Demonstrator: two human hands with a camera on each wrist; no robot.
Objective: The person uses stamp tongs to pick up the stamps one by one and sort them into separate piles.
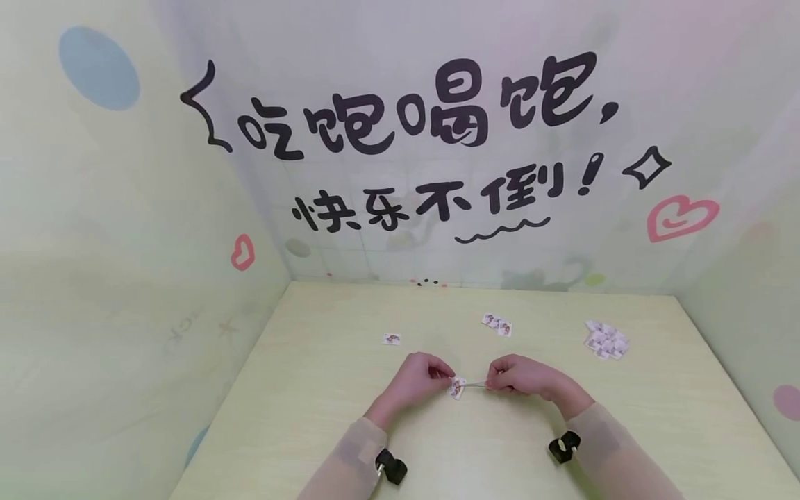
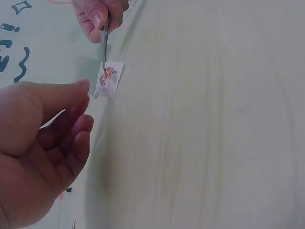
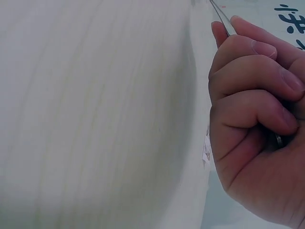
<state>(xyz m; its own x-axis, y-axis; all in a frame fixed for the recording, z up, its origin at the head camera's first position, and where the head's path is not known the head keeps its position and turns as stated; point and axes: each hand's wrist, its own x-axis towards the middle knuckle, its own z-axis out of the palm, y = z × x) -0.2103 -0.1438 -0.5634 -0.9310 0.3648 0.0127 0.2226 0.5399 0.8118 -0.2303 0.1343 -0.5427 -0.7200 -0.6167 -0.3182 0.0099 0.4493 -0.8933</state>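
Observation:
My right hand (image 1: 521,375) grips a pair of metal tweezers (image 1: 476,384), its fingers curled round them. The tweezers' tips overlap the face of a small white card (image 1: 457,388) with a brown and orange picture. Across from it is my left hand (image 1: 417,380), its thumb and curled fingers drawn together. In the left wrist view its fingertips stop just short of the edge of the card (image 2: 112,78), with nothing showing between them. The right wrist view shows the tweezers (image 3: 221,16) coming out past the thumb and index finger; the card is out of sight there.
On the light wooden table (image 1: 312,403) a single card (image 1: 392,339) lies at the left back. Some overlapping cards (image 1: 497,324) lie behind my hands, and a heap of cards (image 1: 606,339) is at the right. Printed walls (image 1: 437,257) border the table's back and sides.

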